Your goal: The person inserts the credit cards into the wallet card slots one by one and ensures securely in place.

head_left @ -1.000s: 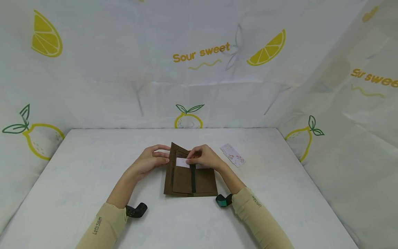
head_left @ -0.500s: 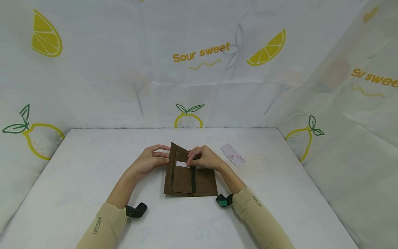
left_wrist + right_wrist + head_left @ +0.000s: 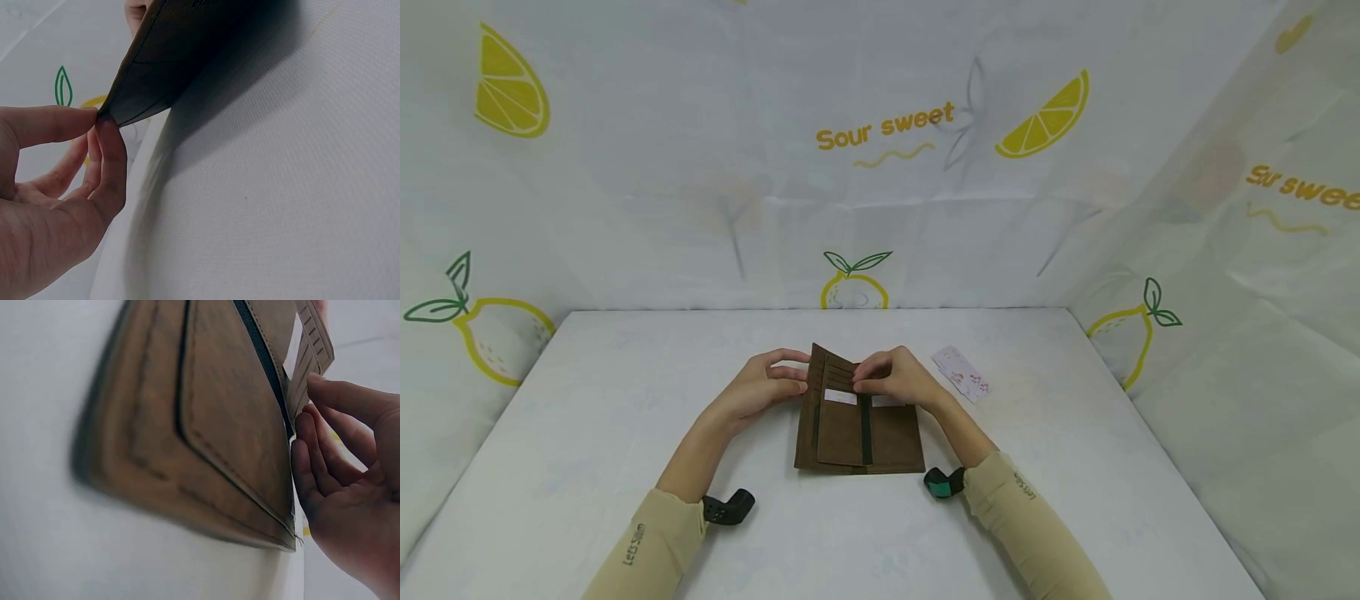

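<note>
- Left hand (image 3: pixel 765 389): holds the raised left flap of the brown wallet (image 3: pixel 857 425). In the left wrist view, thumb and forefinger pinch the flap's corner (image 3: pixel 106 115) and keep it tilted up off the white table (image 3: pixel 625 400).
- Wallet: lies open near the middle of the table, between the two hands, its lower body flat on the surface. A black strap (image 3: pixel 866 429) runs down its inner face.
- White card (image 3: pixel 840 397): sits in a slot of the wallet's upper section; only a narrow strip of it shows above the pocket edge.
- Right hand (image 3: pixel 898 379): fingers curved, fingertips resting at the card slots on the wallet's upper right. The right wrist view shows the fingers (image 3: pixel 325 431) against the slot edge; whether they pinch the card cannot be told.
- Step in hand, as judged: seating the card in its slot, nearly complete.
- Next move, as judged: requires a light downward press on the card's exposed edge while the flap stays held.
- Patterned card (image 3: pixel 961 373): lies flat on the table, right of the wallet, apart from both hands.
</note>
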Action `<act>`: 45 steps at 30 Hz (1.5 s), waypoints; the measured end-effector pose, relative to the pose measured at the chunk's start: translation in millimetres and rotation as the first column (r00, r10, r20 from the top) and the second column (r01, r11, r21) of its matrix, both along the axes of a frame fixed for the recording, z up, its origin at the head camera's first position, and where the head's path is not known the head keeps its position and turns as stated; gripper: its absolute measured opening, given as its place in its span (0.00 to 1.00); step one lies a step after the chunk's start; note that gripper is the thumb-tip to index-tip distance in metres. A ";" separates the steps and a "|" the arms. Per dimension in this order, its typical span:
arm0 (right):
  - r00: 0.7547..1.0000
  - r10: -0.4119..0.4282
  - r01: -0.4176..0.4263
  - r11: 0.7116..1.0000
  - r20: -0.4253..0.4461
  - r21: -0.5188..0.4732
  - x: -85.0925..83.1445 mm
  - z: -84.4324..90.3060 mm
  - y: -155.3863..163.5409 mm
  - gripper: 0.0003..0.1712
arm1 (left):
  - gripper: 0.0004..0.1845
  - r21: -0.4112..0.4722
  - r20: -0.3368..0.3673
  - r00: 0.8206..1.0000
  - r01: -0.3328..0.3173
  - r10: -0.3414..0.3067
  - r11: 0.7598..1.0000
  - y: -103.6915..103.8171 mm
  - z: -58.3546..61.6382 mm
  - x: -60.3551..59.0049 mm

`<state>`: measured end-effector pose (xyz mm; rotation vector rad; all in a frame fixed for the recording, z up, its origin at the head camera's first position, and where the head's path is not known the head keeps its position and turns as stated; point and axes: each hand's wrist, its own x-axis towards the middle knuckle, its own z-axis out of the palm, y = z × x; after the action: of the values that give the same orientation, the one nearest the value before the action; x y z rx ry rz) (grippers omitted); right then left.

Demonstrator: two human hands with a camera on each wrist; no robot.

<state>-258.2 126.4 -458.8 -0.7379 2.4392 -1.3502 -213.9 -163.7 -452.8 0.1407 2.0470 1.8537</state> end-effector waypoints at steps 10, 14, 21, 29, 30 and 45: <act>0.991 -0.132 0.132 0.990 0.004 -0.058 -4.1 4.7 23.7 0.08 | 0.29 -0.016 0.000 1.000 -0.006 0.006 1.000 -0.8 0.8 1.1; 0.980 -0.200 0.198 0.979 -0.022 -0.056 -5.9 5.8 38.5 0.09 | 0.28 -0.029 -0.006 1.000 -0.003 0.003 1.000 -1.2 1.3 1.5; 0.947 -0.321 0.319 0.945 -0.018 -0.075 -4.7 12.4 71.0 0.14 | 0.28 -0.028 -0.006 1.000 0.005 -0.005 1.000 -1.3 0.7 1.3; 0.873 -0.486 0.486 0.874 -0.029 -0.028 -0.4 19.3 105.7 0.20 | 0.28 -0.037 -0.016 1.000 0.011 -0.012 0.999 -0.2 0.8 2.2; 0.864 -0.502 0.502 0.865 -0.035 -0.015 -0.1 19.5 108.9 0.21 | 0.28 -0.039 -0.017 1.000 0.011 -0.012 0.999 0.0 0.9 2.3; 0.847 -0.526 0.527 0.810 -0.076 0.258 -3.2 7.8 114.8 0.32 | 0.27 -0.051 -0.031 1.000 0.004 -0.006 0.999 -0.8 1.7 2.6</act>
<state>-261.3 241.2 -451.0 0.0244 2.8754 -1.1205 -211.4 -164.4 -451.1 0.1617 2.1109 1.8048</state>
